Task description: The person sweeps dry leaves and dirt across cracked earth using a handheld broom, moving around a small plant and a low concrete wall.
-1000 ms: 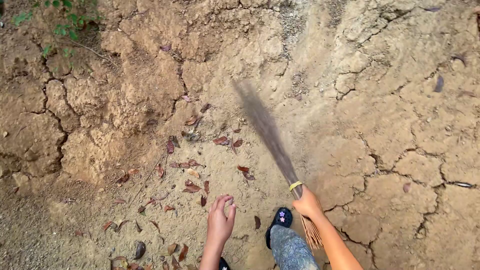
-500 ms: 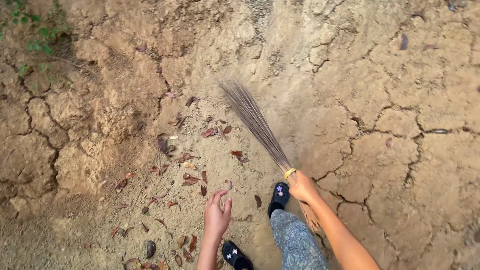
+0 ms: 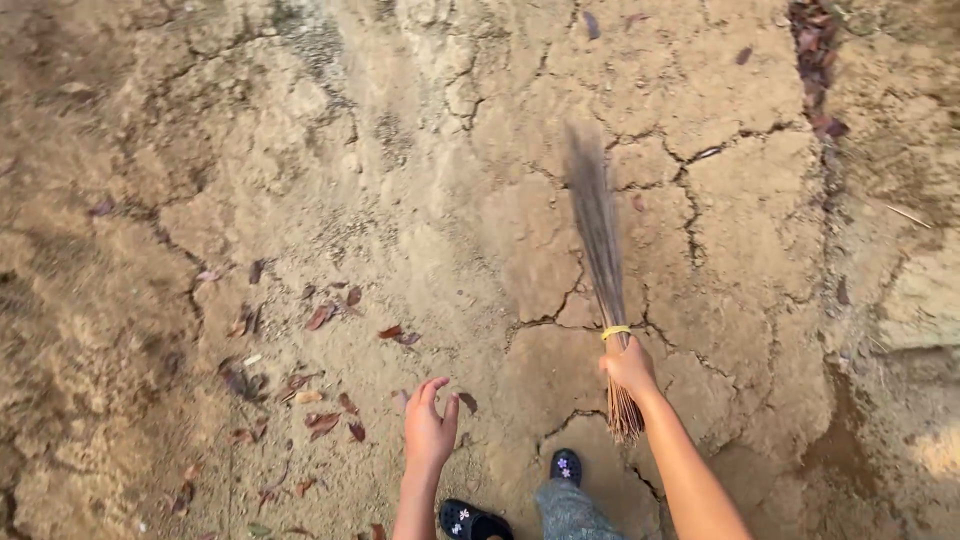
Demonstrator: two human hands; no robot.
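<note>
Broom (image 3: 600, 250) lengthwise, blurred bristles seemingly forward.

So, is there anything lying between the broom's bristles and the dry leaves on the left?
Nothing visible: only bare cracked ground separates the broom, gripped by the right hand, from the dry leaves. The left hand hangs empty.

Stiff, probably plant-fibre broom (image 3: 598, 240); dry, cracked, matt earth (image 3: 760, 200).
</note>
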